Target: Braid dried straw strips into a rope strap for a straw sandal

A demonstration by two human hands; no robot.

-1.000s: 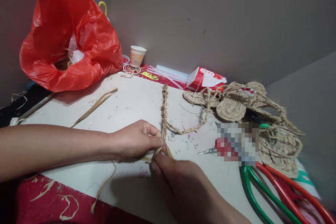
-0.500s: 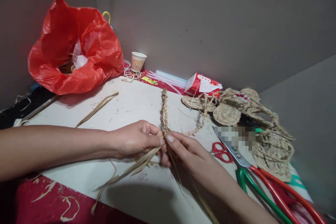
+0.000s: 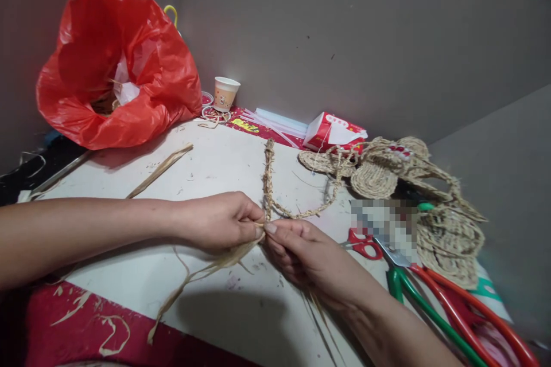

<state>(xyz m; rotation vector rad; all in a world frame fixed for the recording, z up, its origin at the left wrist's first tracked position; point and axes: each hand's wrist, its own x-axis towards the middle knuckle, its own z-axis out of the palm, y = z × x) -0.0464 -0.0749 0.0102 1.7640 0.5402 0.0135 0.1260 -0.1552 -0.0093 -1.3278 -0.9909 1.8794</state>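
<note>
A braided straw cord [image 3: 268, 178] runs toward me over the white board, its near end between my two hands. My left hand [image 3: 235, 221] is closed, pinching a bundle of loose straw strands [image 3: 215, 266] that trails down to the left. Thumb and fingers of my right hand [image 3: 301, 243] pinch straw at the cord's near end, almost touching the left fingertips. More strands [image 3: 321, 321] hang out below the right hand. A thinner braided part [image 3: 314, 212] curves off to the right, toward the woven straw pieces.
Woven straw pieces [image 3: 374, 178] lie at the right, beside small red scissors [image 3: 365, 243] and large shears [image 3: 400, 255] with red and green handles. A red plastic bag [image 3: 167, 86] stands at the back left, near a paper cup [image 3: 226, 93] and a tissue box [image 3: 333, 131].
My right hand has turned, its fingers now curled under, and both hands have closed together at the cord. The curved thinner braid shows more fully. The camera view has shifted slightly.
</note>
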